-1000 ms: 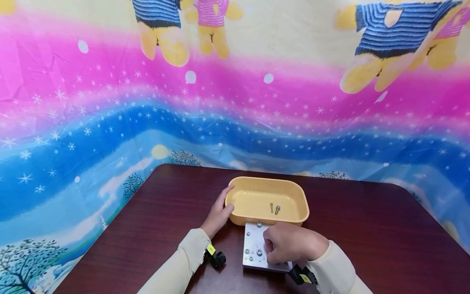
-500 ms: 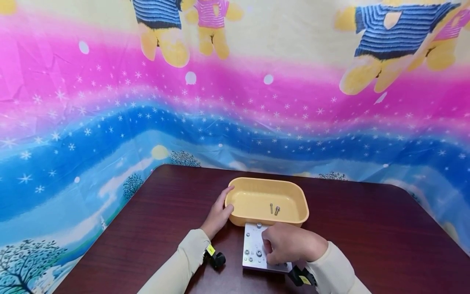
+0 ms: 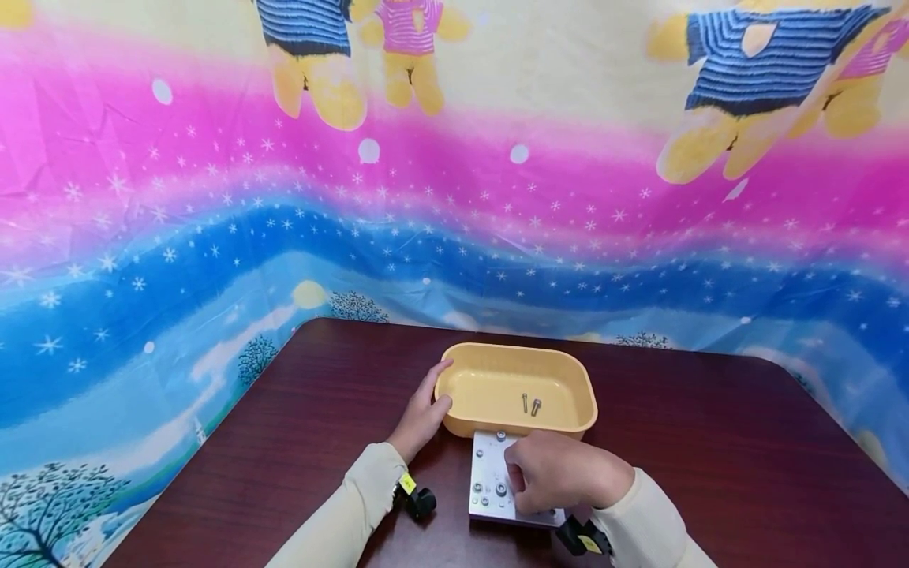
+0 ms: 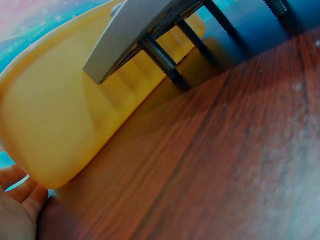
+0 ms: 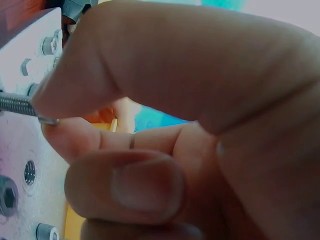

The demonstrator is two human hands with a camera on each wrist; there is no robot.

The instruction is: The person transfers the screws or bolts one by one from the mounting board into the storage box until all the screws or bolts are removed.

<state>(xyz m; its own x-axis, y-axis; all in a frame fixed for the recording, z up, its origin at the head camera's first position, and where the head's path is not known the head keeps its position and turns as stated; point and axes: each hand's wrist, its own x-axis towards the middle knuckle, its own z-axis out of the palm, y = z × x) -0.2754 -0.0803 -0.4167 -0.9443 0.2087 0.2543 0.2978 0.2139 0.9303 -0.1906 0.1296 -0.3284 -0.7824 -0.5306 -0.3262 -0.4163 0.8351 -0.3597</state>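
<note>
A silver metal plate [image 3: 486, 468] lies in front of a yellow tub [image 3: 454, 427], studded with several socket-head screws. Below it, threaded screw shanks [image 4: 159, 56] stick out toward the table. My right hand [image 3: 564, 472] is over the plate's right half. Between thumb and forefinger it pinches the head end of a screw [image 5: 16, 103], its threaded shank pointing at the plate and its tip out of frame. My left hand [image 3: 419, 414] grips the tub's left end, thumb at the near rim; in the left wrist view its fingers [image 4: 20, 192] meet the tub's lower corner.
Two loose screws [image 3: 536, 407] lie inside the tub. A bare threaded hole [image 5: 30, 172] shows in the plate near a large socket-head screw [image 5: 7, 196]. Everything stands on a dark red-brown wooden table [image 3: 710, 442], with a printed cloth [image 3: 454, 197] hanging behind it.
The fingers of my right hand have shifted very slightly left over the plate, still pinching. My left hand, the tub and the two loose screws stay in place.
</note>
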